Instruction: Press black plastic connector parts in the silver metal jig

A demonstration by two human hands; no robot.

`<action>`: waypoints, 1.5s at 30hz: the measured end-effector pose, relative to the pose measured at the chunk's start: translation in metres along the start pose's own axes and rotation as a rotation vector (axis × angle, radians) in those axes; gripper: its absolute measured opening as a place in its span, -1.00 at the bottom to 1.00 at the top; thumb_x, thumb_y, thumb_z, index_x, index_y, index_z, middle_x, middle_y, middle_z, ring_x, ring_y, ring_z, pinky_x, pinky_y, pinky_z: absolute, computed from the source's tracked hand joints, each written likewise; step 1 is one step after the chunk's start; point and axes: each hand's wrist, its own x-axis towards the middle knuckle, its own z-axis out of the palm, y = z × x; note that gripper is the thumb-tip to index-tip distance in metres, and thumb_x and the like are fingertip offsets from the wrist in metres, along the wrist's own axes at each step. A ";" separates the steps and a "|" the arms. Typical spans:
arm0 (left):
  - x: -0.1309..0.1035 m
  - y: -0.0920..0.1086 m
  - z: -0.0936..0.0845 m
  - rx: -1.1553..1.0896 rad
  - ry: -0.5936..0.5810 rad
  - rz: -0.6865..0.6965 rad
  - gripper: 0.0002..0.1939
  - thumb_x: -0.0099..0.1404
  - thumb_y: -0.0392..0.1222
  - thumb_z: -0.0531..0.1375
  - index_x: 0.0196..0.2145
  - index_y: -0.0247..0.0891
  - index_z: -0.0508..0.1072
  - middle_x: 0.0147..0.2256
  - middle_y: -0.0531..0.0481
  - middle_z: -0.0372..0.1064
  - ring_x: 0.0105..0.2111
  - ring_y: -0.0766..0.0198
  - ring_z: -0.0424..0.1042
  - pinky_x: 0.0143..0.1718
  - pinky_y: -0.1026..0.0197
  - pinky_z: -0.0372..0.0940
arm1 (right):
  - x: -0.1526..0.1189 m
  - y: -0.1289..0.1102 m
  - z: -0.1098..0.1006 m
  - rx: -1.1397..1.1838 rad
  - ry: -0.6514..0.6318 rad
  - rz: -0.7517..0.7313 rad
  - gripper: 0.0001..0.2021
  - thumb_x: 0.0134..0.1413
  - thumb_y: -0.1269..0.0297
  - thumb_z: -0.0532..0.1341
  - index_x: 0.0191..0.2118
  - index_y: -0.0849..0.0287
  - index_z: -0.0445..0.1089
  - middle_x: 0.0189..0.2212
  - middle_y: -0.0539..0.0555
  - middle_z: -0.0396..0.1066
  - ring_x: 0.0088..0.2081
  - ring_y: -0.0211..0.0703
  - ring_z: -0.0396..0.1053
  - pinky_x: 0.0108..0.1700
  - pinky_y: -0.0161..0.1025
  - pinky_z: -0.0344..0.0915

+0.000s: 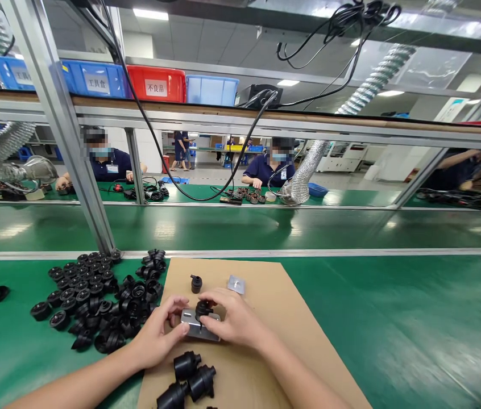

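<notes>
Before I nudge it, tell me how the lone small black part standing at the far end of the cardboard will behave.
The small black part looks like hard moulded plastic, so probably stiff and light. It stands upright on a narrow base, so a push may tip it. Its rounded body would likely roll across the cardboard sheet, perhaps toward the metal plate beside it.

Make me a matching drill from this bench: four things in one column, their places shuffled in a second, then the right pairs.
Things
1. metal plate
2. spare metal plate
3. heap of black rings
4. red bin

Places
A. on the green mat, left of the cardboard sheet
B. up on the shelf, between blue bins
C. held between the left hand and right hand
D. lying alone near the cardboard's far edge

Pairs: 1-C, 2-D, 3-A, 4-B
</notes>
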 end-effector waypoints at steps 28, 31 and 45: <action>-0.003 0.006 0.002 0.210 0.002 -0.044 -0.49 0.29 -0.25 0.27 0.19 -0.13 0.41 -0.12 -0.05 0.49 -0.17 0.07 0.38 -0.01 0.03 0.30 | -0.015 0.046 -0.047 -0.278 -0.013 0.467 -0.14 -0.05 -0.06 0.51 0.37 0.03 0.34 0.02 0.27 0.55 0.02 0.31 0.49 -0.04 0.00 0.40; -0.003 0.005 0.002 0.200 0.001 -0.037 -0.49 0.29 -0.26 0.28 0.19 -0.13 0.41 -0.14 -0.04 0.48 -0.18 0.08 0.38 -0.03 0.05 0.30 | -0.015 0.042 -0.048 -0.269 -0.015 0.442 -0.16 -0.11 0.05 0.55 0.33 -0.03 0.37 0.06 0.21 0.53 -0.01 0.22 0.50 -0.10 -0.08 0.41; -0.004 0.009 0.001 0.172 -0.021 -0.046 -0.48 0.29 -0.28 0.28 0.19 -0.12 0.40 -0.09 -0.04 0.48 -0.16 0.08 0.34 -0.01 0.05 0.25 | -0.012 0.007 -0.011 0.061 0.034 0.010 -0.22 0.12 0.27 0.40 0.44 -0.03 0.18 0.14 0.16 0.47 0.01 0.03 0.48 0.07 -0.06 0.45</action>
